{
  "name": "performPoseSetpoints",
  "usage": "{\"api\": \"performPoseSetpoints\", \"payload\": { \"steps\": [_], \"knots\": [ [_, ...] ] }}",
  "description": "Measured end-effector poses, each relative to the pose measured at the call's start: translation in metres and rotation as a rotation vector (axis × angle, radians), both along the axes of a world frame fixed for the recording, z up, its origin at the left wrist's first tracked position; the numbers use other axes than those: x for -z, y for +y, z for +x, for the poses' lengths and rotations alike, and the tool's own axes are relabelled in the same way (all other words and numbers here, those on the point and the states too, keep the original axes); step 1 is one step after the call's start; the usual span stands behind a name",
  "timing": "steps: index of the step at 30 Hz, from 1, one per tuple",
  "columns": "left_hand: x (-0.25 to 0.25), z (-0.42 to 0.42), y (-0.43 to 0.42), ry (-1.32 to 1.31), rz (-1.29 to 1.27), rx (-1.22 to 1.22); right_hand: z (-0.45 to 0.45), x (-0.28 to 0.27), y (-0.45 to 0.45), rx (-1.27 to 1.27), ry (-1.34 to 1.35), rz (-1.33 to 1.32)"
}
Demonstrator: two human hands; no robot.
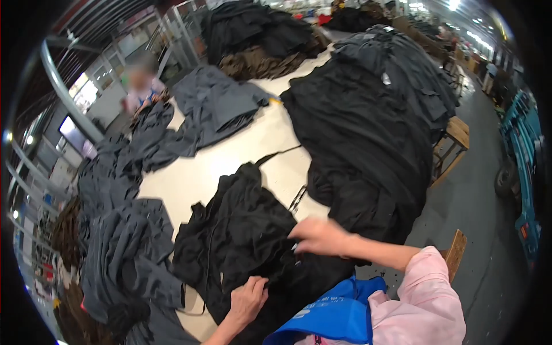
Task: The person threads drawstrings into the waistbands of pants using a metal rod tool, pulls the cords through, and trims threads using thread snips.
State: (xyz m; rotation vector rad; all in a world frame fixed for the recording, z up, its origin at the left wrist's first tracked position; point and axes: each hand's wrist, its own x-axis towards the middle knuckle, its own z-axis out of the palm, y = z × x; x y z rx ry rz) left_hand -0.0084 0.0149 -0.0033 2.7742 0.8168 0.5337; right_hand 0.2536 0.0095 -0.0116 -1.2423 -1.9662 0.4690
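A black garment (238, 230) lies crumpled on the pale table (215, 158) in front of me. My left hand (248, 298) is at its near edge, fingers curled in against the dark cloth; what they hold, if anything, is hidden. Over the garment's right side is my right hand (319, 236), blurred, with its fingers pointing left. A small pale thing shows just under those fingers, too small to make out. A thin black strap runs from the top of the garment toward the large black pile.
A tall pile of black garments (368, 132) stands on the right. Grey garments (129, 247) line the left side, with more (213, 103) farther back. A co-worker (144, 92) is at the far left. A wooden stool (454, 138) stands beyond the right pile.
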Motion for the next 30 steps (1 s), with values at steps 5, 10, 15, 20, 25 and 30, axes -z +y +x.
{"api": "performPoseSetpoints", "payload": {
  "steps": [5,10,15,20,25,30],
  "knots": [
    [-0.016,0.013,-0.002,0.040,0.040,0.034,-0.042,0.013,0.008,-0.495,-0.088,0.120],
    [-0.041,0.017,0.003,0.019,-0.218,0.049,-0.038,0.003,0.002,-0.502,-0.007,-0.224],
    [-0.040,-0.023,0.036,0.181,-0.580,0.006,0.010,-0.025,-0.002,-0.340,-0.177,-0.209],
    [-0.040,-0.009,0.014,0.077,-0.449,0.052,0.014,-0.032,-0.023,-0.338,-0.225,-0.289],
    [-0.022,-0.006,0.005,0.126,-0.299,0.144,0.002,-0.030,-0.025,-0.347,-0.101,-0.313],
    [-0.028,0.007,-0.003,0.100,-0.225,0.139,-0.033,-0.039,-0.025,-0.369,0.064,-0.311]
  ]
}}
